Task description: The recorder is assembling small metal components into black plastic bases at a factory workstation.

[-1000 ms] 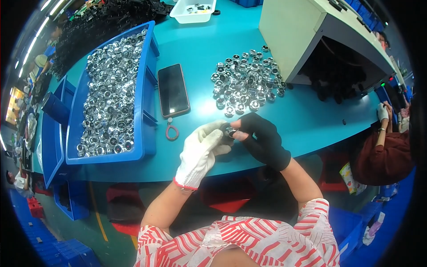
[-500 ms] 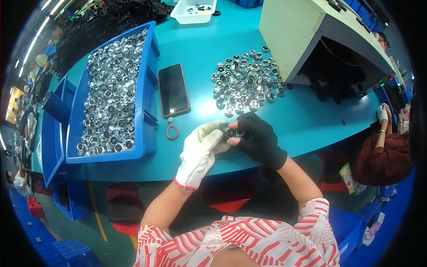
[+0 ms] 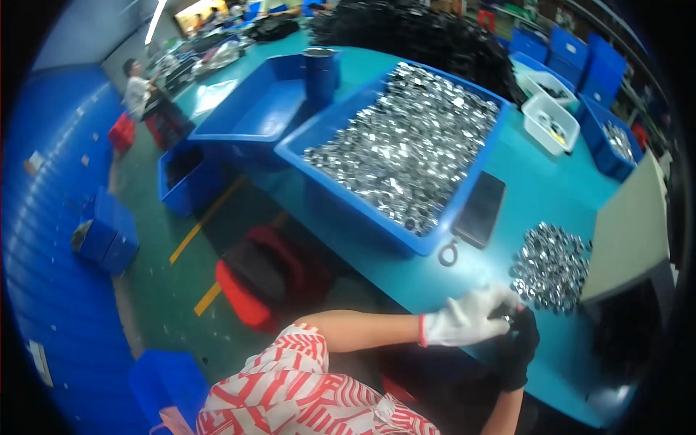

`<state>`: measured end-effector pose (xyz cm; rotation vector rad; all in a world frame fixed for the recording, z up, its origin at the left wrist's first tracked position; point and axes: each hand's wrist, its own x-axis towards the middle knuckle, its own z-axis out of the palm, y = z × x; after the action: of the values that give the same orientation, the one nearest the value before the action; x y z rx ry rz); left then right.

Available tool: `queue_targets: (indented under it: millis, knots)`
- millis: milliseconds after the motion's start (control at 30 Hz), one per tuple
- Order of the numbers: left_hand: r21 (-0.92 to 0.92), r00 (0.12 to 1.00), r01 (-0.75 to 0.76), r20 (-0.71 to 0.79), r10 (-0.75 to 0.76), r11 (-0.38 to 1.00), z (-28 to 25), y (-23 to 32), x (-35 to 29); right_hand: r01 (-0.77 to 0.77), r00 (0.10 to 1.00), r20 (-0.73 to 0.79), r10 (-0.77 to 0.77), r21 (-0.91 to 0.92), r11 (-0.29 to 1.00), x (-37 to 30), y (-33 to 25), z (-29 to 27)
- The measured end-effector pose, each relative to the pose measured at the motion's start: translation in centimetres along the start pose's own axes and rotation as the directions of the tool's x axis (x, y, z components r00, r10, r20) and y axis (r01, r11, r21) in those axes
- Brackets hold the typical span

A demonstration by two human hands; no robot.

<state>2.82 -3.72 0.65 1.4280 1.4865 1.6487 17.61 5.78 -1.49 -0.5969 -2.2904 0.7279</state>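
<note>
My left hand (image 3: 464, 319), in a white knit glove with a red cuff, meets my right hand (image 3: 520, 348), in a black glove with bare fingertips. The fingers of both are closed around a small round part (image 3: 507, 319) with a shiny edge, mostly hidden and blurred. Just beyond them on the teal table lies a pile of small silver-and-black round parts (image 3: 549, 268). A grey ring strap (image 3: 449, 254) and a dark phone (image 3: 481, 209) lie farther off, beside a blue bin (image 3: 355, 205) heaped with similar shiny parts (image 3: 413, 145).
A beige box-shaped machine (image 3: 631, 232) stands at the right. Behind the bin are a dark cylinder (image 3: 319, 83), another blue bin (image 3: 243, 123) and a black heap (image 3: 420, 36). White trays (image 3: 535, 132) sit at the back right. A red-and-black stool (image 3: 243, 297) stands below the table edge.
The view has swung left, so the bin, phone and pile appear farther right and tilted. My hands remain together, holding the small round part.
</note>
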Motion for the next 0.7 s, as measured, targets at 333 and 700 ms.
queue_targets:
  millis: [333,700]
  knots:
    - [0.251,0.991,0.024,0.118,-0.055,0.968,-1.7,0.9,0.0,0.228,0.973,0.078,-0.215,-0.226,0.947,1.5,-1.1,0.2]
    - [-0.046,0.984,0.154,0.095,-0.149,0.987,-2.8,1.3,-0.3,0.053,0.998,0.045,-0.05,-0.074,0.996,1.7,-2.8,0.8]
